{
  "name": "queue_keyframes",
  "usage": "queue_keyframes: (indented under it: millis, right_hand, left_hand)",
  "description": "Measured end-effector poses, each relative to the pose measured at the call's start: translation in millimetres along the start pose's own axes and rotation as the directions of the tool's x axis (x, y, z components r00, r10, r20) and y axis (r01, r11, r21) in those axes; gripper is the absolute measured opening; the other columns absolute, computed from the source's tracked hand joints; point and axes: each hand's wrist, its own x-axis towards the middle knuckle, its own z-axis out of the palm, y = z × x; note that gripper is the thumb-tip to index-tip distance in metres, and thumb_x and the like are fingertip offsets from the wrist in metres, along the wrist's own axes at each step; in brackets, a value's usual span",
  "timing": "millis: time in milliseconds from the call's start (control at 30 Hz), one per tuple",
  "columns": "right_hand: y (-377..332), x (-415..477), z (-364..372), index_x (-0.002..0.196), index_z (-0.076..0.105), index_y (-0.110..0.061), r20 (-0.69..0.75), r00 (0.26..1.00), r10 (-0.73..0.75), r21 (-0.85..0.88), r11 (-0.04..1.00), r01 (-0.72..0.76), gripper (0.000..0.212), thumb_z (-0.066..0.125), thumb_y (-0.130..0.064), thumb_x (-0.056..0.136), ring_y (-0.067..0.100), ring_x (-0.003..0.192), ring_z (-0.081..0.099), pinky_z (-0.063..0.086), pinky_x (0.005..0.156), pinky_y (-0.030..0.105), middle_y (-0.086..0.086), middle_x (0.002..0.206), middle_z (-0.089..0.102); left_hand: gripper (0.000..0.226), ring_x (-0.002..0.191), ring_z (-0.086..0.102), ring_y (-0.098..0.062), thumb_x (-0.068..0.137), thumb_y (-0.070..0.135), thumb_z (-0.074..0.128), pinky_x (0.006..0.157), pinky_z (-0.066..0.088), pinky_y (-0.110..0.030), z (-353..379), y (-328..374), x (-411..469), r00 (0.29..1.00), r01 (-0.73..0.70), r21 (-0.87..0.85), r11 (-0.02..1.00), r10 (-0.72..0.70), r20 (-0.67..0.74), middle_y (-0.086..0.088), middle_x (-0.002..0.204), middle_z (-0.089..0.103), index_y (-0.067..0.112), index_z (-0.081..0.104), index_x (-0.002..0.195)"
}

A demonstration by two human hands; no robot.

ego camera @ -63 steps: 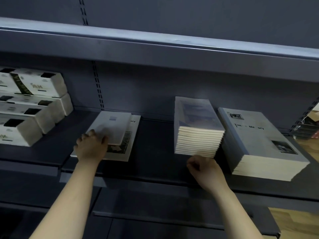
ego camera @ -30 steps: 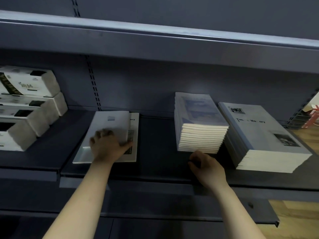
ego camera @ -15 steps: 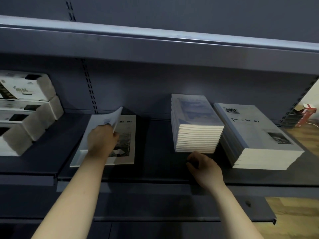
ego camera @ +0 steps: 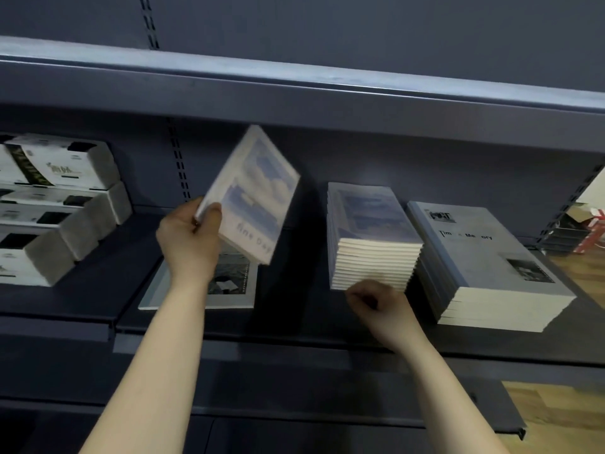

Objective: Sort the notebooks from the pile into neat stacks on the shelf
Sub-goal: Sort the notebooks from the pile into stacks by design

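My left hand [ego camera: 188, 237] grips a small blue sky-print notebook [ego camera: 253, 194] by one corner and holds it tilted in the air above the shelf. Under it one large grey notebook [ego camera: 229, 286] lies flat on the shelf board [ego camera: 294, 309]. A stack of the same small blue notebooks [ego camera: 373, 237] stands in the middle. A stack of large grey notebooks [ego camera: 484, 263] stands to its right. My right hand [ego camera: 381, 306], fingers curled and holding nothing, rests on the shelf against the front of the small stack.
White tissue packs [ego camera: 49, 204] are piled at the left end of the shelf. The upper shelf edge [ego camera: 294, 93] hangs close above the lifted notebook. Cardboard boxes [ego camera: 586, 224] and wooden floor show at the far right.
My left hand has peeled the small notebook off the large grey one and lifted it up and to the right. My right hand has stayed in front of the small stack.
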Motion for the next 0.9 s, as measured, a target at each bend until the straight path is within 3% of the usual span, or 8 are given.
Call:
queue_keyframes:
  millis: [67, 133, 267, 433, 500, 600, 700, 900]
  right_hand:
    - [-12, 3, -6, 0.081, 0.069, -0.023, 0.006, 1.0, -0.009, 0.117, 0.993, 0.008, 0.01, 0.063, -0.022, 0.088, 0.005, 0.066, 0.063, 0.05, 0.066, 0.025, -0.008, 0.075, 0.068]
    - [-25, 4, -14, 0.086, 0.068, -0.019, 0.03, 0.999, 0.021, 0.274, 0.961, -0.028, 0.011, 0.06, -0.024, 0.092, 0.011, 0.06, 0.062, 0.05, 0.059, 0.028, 0.003, 0.075, 0.067]
    - [-46, 5, -29, 0.113, 0.06, -0.022, 0.091, 0.996, 0.024, 0.487, 0.871, -0.066, 0.021, 0.048, -0.029, 0.098, 0.021, 0.068, 0.068, 0.054, 0.061, 0.031, 0.007, 0.092, 0.069]
    - [-53, 2, -51, 0.119, 0.054, -0.016, 0.064, 0.996, 0.06, 0.75, 0.656, -0.087, 0.025, 0.048, -0.027, 0.097, 0.03, 0.067, 0.066, 0.052, 0.055, 0.032, 0.014, 0.093, 0.071]
    - [-50, 2, -57, 0.12, 0.054, -0.014, 0.044, 0.997, 0.063, 0.761, 0.644, -0.075, 0.029, 0.053, -0.028, 0.095, 0.029, 0.066, 0.066, 0.052, 0.054, 0.03, 0.016, 0.096, 0.07]
    - [-46, 6, -62, 0.115, 0.056, -0.016, -0.012, 0.996, 0.091, 0.741, 0.67, -0.053, 0.026, 0.06, -0.027, 0.091, 0.025, 0.06, 0.064, 0.051, 0.052, 0.027, 0.012, 0.096, 0.07]
    - [-38, 10, -68, 0.117, 0.054, -0.014, -0.05, 0.991, 0.123, 0.695, 0.716, -0.054, 0.027, 0.06, -0.022, 0.092, 0.02, 0.048, 0.058, 0.048, 0.044, 0.022, 0.013, 0.092, 0.069]
    - [-26, 13, -86, 0.112, 0.06, -0.011, -0.084, 0.984, 0.154, 0.689, 0.722, -0.054, 0.018, 0.052, -0.011, 0.096, 0.015, 0.046, 0.05, 0.043, 0.042, 0.021, 0.008, 0.088, 0.069]
  left_hand:
    - [0.017, 0.075, 0.066, -0.015, 0.092, 0.016, 0.057, 0.066, 0.058, -0.035, 13, 12, -11, 0.99, 0.137, -0.229, 0.964, -0.135, 0.028, 0.002, 0.077, 0.065, 0.022, 0.065, 0.078]
    - [0.019, 0.072, 0.065, -0.012, 0.094, 0.011, 0.054, 0.061, 0.057, -0.028, 27, 23, -25, 0.971, 0.239, -0.367, 0.899, -0.222, 0.089, 0.0, 0.077, 0.063, 0.014, 0.058, 0.076]
    - [0.005, 0.085, 0.067, -0.02, 0.094, 0.009, 0.054, 0.065, 0.056, -0.029, 54, 32, -57, 0.92, 0.392, -0.52, 0.759, -0.314, 0.236, -0.006, 0.091, 0.065, 0.009, 0.057, 0.09]
    - [0.006, 0.097, 0.066, -0.028, 0.093, 0.003, 0.052, 0.075, 0.058, -0.041, 75, 41, -87, 0.866, 0.5, -0.66, 0.56, -0.332, 0.374, -0.013, 0.103, 0.065, 0.008, 0.053, 0.096]
    - [0.007, 0.097, 0.066, -0.029, 0.092, 0.003, 0.052, 0.078, 0.058, -0.043, 81, 40, -95, 0.842, 0.54, -0.653, 0.531, -0.337, 0.421, -0.013, 0.103, 0.065, 0.01, 0.052, 0.093]
    - [0.012, 0.108, 0.062, -0.034, 0.091, 0.005, 0.055, 0.09, 0.051, -0.053, 87, 34, -107, 0.805, 0.585, -0.581, 0.566, -0.324, 0.496, -0.018, 0.115, 0.061, 0.008, 0.051, 0.103]
    - [0.024, 0.111, 0.06, -0.035, 0.085, 0.011, 0.065, 0.092, 0.051, -0.053, 90, 32, -113, 0.792, 0.579, -0.522, 0.626, -0.282, 0.541, -0.019, 0.118, 0.06, 0.008, 0.051, 0.104]
    - [0.029, 0.101, 0.065, -0.017, 0.081, 0.04, 0.069, 0.088, 0.053, -0.036, 80, 27, -106, 0.801, 0.329, -0.199, 0.923, -0.162, 0.576, 0.0, 0.104, 0.069, 0.019, 0.064, 0.1]
